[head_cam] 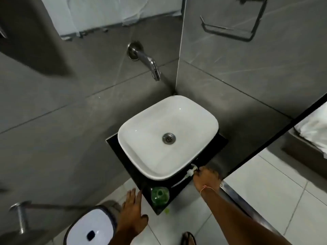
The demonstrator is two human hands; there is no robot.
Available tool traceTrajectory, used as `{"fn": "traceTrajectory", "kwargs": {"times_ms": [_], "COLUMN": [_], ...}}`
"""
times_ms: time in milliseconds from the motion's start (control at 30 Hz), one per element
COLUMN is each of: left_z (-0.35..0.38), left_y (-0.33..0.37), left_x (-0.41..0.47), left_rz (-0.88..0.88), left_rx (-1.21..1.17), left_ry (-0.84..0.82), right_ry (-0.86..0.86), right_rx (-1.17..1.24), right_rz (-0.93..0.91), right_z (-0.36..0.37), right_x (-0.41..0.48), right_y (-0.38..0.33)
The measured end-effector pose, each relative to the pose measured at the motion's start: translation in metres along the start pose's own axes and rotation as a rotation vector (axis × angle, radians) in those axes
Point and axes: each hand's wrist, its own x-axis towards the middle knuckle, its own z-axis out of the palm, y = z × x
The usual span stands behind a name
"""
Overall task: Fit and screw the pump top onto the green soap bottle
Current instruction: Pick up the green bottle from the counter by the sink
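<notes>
The green soap bottle (160, 194) stands upright on the front corner of the black counter (178, 189), its neck uncapped. The white pump top (191, 171) lies on the counter to the right of the basin, its thin tube trailing back toward the bottle. My right hand (206, 177) rests on the counter with its fingertips touching the pump top's collar; whether it grips the pump I cannot tell. My left hand (133, 207) hovers open, fingers spread, just left of the bottle and apart from it.
A white basin (141, 121) with a metal drain fills most of the counter. A chrome tap (150, 65) juts from the grey tiled wall above it. A white pedal bin (91, 228) stands on the floor at lower left. A glass partition edge (247, 206) runs along the right.
</notes>
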Motion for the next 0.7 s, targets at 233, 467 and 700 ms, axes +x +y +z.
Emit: {"fn": "traceTrajectory", "kwargs": {"times_ms": [233,467,700], "left_z": [0.02,0.027,0.026], "left_y": [0.014,0.016,0.014], "left_x": [0.021,0.028,0.035], "left_rz": [-0.012,-0.002,0.013], "left_rx": [-0.2,-0.296,-0.317], "left_ry": [0.095,0.132,0.141], "right_ry": [-0.285,-0.352,-0.231], "right_rx": [0.347,0.674,0.611], "right_rz": [0.355,0.418,0.441], "right_z": [0.027,0.054,0.068], "right_x": [0.036,0.053,0.061], "right_y": [-0.002,0.009,0.008]}}
